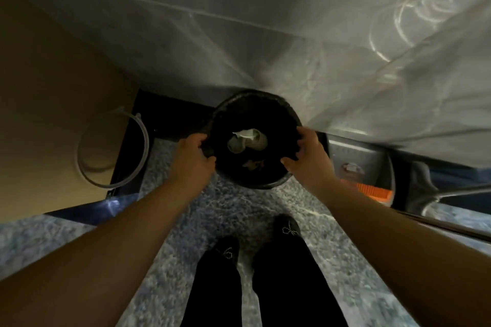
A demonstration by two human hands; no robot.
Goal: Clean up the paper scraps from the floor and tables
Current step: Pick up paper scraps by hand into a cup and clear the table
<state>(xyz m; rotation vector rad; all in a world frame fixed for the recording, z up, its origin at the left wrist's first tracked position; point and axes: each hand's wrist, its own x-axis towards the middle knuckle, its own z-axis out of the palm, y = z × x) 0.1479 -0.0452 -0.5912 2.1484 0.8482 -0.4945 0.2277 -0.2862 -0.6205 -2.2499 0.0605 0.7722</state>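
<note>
Both hands (193, 152) (308, 152) curled round black bin rim (255, 184); arms outstretched.

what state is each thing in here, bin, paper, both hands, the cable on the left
black bin: upright, open-topped, held by its rim on both sides
crumpled paper: lying inside the bin, at the bottom
left hand: fingers curled over the bin's left rim, gripping it
right hand: fingers curled over the bin's right rim, gripping it
grey cable: looped, hanging loose by the brown panel
</note>
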